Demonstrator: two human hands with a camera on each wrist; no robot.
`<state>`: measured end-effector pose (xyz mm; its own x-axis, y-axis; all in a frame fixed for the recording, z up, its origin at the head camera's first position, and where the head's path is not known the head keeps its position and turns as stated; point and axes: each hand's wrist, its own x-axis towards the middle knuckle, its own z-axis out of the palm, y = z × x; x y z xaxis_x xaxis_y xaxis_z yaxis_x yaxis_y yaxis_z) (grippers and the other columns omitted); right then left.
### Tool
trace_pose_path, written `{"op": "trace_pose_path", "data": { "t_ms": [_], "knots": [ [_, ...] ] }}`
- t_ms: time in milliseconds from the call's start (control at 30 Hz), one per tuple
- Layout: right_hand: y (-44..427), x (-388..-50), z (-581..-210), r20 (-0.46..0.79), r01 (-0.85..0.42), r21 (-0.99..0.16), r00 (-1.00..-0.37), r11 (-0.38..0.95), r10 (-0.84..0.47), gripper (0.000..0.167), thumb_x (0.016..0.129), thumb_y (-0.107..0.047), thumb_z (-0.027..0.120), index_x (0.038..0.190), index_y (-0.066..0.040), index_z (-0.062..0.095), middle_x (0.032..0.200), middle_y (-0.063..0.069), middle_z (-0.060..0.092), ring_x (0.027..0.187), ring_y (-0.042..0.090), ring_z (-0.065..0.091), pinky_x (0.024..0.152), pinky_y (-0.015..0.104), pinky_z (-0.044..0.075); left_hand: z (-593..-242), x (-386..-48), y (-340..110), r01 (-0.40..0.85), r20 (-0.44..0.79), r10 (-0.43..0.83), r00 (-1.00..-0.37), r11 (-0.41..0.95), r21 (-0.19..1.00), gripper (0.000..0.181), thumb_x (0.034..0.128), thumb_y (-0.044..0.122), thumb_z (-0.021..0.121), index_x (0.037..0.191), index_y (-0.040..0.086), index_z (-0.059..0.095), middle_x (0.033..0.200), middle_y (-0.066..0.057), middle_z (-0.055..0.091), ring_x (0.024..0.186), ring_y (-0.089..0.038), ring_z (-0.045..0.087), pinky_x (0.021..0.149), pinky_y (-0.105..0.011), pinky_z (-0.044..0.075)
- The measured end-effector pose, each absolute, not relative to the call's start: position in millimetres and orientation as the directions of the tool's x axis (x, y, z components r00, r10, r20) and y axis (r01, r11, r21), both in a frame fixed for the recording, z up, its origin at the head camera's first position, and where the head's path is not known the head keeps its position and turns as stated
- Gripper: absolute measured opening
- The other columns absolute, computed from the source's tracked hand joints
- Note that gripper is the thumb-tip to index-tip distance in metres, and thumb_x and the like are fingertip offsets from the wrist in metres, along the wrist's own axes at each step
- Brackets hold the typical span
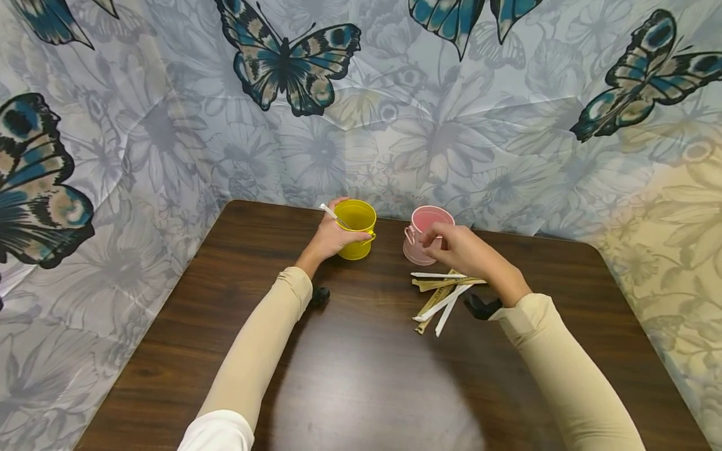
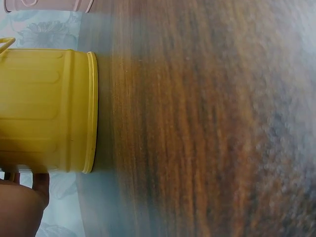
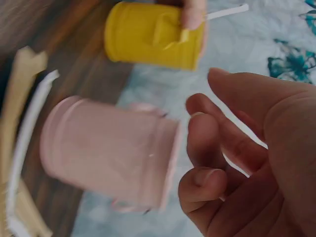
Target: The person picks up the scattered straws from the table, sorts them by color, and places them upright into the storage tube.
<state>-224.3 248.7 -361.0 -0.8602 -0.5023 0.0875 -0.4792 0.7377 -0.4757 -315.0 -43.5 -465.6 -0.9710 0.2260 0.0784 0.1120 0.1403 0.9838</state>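
Observation:
My left hand [image 1: 334, 237] grips the yellow bucket [image 1: 356, 245] at the table's back, thumb along its near side. A white stick [image 1: 333, 215] leans inside that bucket, its end above the rim. My right hand [image 1: 464, 252], fingers loosely bent and holding nothing, hovers by the pink bucket [image 1: 419, 250]; in the right wrist view a gap separates thumb and fingers, beside the pink bucket's rim [image 3: 170, 163]. Below this hand lies a loose pile of white sticks [image 1: 442, 305] and tan sticks [image 1: 427, 322]. The left wrist view shows the yellow bucket's side [image 2: 44, 108] and base.
The brown wooden table [image 1: 361, 363] reaches back to a wall cloth [image 1: 440, 131] printed with butterflies and flowers. The pink bucket stands a short way right of the yellow one. Dark wrist straps [image 1: 482, 307] show below both hands.

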Motion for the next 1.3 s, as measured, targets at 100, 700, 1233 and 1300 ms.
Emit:
{"op": "trace_pose_path", "data": {
  "t_ms": [100,700,1233,1300],
  "knots": [
    [263.6,-215.6,-372.7,0.038,-0.443,-0.472,-0.874,0.762,-0.485,0.014,0.095,-0.011,0.071,0.108,-0.009,0.071,0.102,0.003,0.075,0.087,0.019,0.068,0.076,0.032,0.054,-465.1,-314.5,-43.0,0.125,0.094,0.224,-0.970,0.129,0.984,0.110,0.0706,0.021,0.095,0.156,0.015,0.026,0.144,-0.014,0.051,0.130,-0.031,0.052,0.115,-0.048,0.044],
    [315.5,-185.8,-435.0,0.013,-0.399,-0.477,-0.894,0.783,-0.448,0.015,0.091,-0.005,0.074,0.105,-0.003,0.073,0.102,0.011,0.072,0.085,0.018,0.063,0.072,0.033,0.052,-466.1,-314.2,-44.0,0.128,0.097,0.246,-0.965,0.112,0.985,0.109,0.0735,0.016,0.093,0.157,0.013,0.023,0.144,-0.015,0.051,0.128,-0.031,0.053,0.115,-0.047,0.044],
    [322.6,-181.6,-459.4,0.006,-0.425,-0.418,-0.885,0.803,-0.466,0.011,0.086,0.001,0.074,0.093,-0.007,0.071,0.090,0.007,0.062,0.085,0.018,0.058,0.074,0.031,0.048,-468.0,-314.9,-41.5,0.136,0.107,0.235,-0.966,0.107,0.985,0.106,0.0727,0.014,0.093,0.155,0.016,0.026,0.144,-0.013,0.051,0.128,-0.029,0.053,0.115,-0.046,0.044],
    [322.7,-181.4,-460.4,0.019,-0.436,-0.416,-0.882,0.798,-0.472,0.012,0.086,0.001,0.074,0.091,-0.008,0.070,0.089,0.006,0.061,0.085,0.017,0.057,0.074,0.031,0.048,-467.5,-314.8,-41.9,0.136,0.107,0.233,-0.966,0.109,0.985,0.107,0.0725,0.015,0.093,0.156,0.015,0.026,0.144,-0.013,0.051,0.128,-0.030,0.053,0.115,-0.046,0.044]
  ]
}}
